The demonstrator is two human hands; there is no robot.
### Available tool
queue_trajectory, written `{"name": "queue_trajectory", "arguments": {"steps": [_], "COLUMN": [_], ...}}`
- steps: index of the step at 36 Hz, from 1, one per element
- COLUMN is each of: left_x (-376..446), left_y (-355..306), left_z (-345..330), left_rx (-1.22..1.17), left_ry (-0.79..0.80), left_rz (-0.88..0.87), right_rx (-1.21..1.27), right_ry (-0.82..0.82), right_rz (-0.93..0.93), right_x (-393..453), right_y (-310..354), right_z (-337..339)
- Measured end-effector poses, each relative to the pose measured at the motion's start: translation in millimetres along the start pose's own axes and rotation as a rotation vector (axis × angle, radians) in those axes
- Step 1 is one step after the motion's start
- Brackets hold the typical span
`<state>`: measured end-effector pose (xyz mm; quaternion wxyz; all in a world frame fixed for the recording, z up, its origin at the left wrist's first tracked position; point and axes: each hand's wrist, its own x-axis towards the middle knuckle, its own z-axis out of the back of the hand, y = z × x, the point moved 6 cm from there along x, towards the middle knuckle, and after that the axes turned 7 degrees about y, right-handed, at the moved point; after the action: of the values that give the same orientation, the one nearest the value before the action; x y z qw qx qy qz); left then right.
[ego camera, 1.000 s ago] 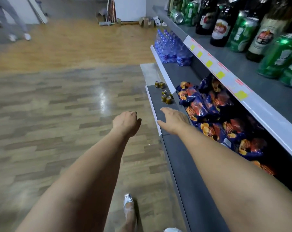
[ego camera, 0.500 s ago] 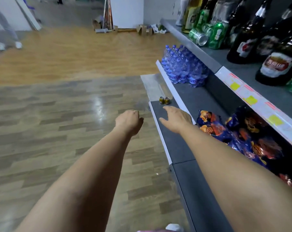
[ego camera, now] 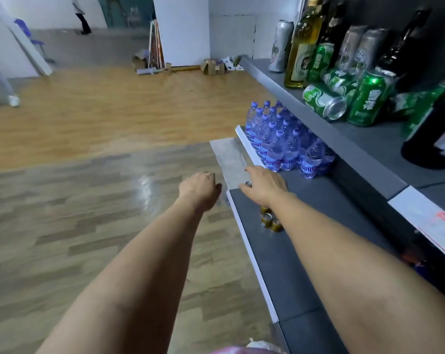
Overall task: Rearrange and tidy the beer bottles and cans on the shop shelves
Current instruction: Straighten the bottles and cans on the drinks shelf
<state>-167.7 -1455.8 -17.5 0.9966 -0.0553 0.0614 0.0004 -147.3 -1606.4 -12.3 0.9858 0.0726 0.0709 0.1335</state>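
Note:
My right hand [ego camera: 265, 185] stretches low over the grey bottom shelf [ego camera: 288, 267], fingers extended above a small can [ego camera: 248, 184] whose top peeks out beside them. More small gold cans [ego camera: 268, 222] stand under my forearm. My left hand [ego camera: 198, 187] hovers over the floor left of the shelf edge, fingers curled, nothing visible in it. On the upper shelf [ego camera: 369, 139] a green can [ego camera: 323, 100] lies on its side beside an upright green can [ego camera: 367, 100], an amber bottle [ego camera: 302, 47], silver cans [ego camera: 281, 44] and a dark bottle [ego camera: 431, 139].
A pack of water bottles [ego camera: 280, 146] fills the bottom shelf just past my right hand. A price strip [ego camera: 425, 221] edges the upper shelf at right. Wooden floor [ego camera: 88, 200] spreads to the left. Boxes and boards [ego camera: 155, 60] lean by the far wall, where a person [ego camera: 82, 16] walks.
I have moved forward along the shelf: the water bottles are nearer and the snack bags have dropped out of view. My right hand has passed over the gold cans to one further along.

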Motion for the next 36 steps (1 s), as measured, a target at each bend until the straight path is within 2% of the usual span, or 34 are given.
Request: {"name": "queue_trajectory", "arguments": {"steps": [12,25,31,36], "left_x": [164.9,349.4,425.9,477.0], "left_y": [33.6,96.7,110.3,92.9], "left_z": [26.3,80.6,109.6,126.9], "left_rx": [0.003,0.059,0.088,0.047], "left_ry": [0.006,-0.017,-0.039,-0.049], "left_rz": [-0.038,-0.270,-0.355,-0.466], "right_rx": [-0.014,0.028,0.032,-0.014], "right_ry": [0.010,-0.063,-0.179,-0.299], "right_rz": [-0.053,-0.291,-0.375,-0.427], "right_x": [163.2,333.0,387.2,414.1], "right_y": [-3.6,8.8,14.0,2.9], "right_z": [16.7,59.6,97.8,132.1]}}
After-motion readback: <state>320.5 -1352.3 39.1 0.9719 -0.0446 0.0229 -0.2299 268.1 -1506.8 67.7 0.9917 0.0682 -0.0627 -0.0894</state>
